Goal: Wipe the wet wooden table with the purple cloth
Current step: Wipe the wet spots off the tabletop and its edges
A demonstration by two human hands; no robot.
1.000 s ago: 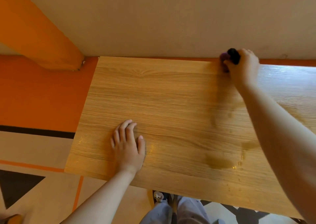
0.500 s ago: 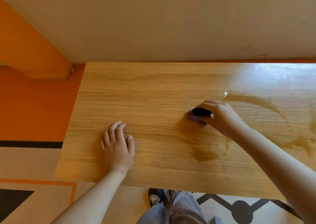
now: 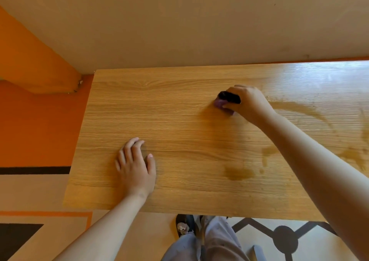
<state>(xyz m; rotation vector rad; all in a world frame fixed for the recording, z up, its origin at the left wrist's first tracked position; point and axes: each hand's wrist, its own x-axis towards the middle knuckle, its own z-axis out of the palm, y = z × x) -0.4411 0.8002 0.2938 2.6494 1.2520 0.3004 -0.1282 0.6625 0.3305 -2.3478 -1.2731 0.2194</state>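
Left hand (image 3: 135, 167) lies flat on the wooden table (image 3: 179, 105) near the front edge, fingers straight, holding nothing. Right of centre: purple cloth (image 3: 220, 103) bunched against the tabletop, gripped in the curled fingers of the right hand (image 3: 249, 103). Wet streaks (image 3: 299, 109) run right of that hand. A darker wet patch (image 3: 238, 173) sits nearer the front edge.
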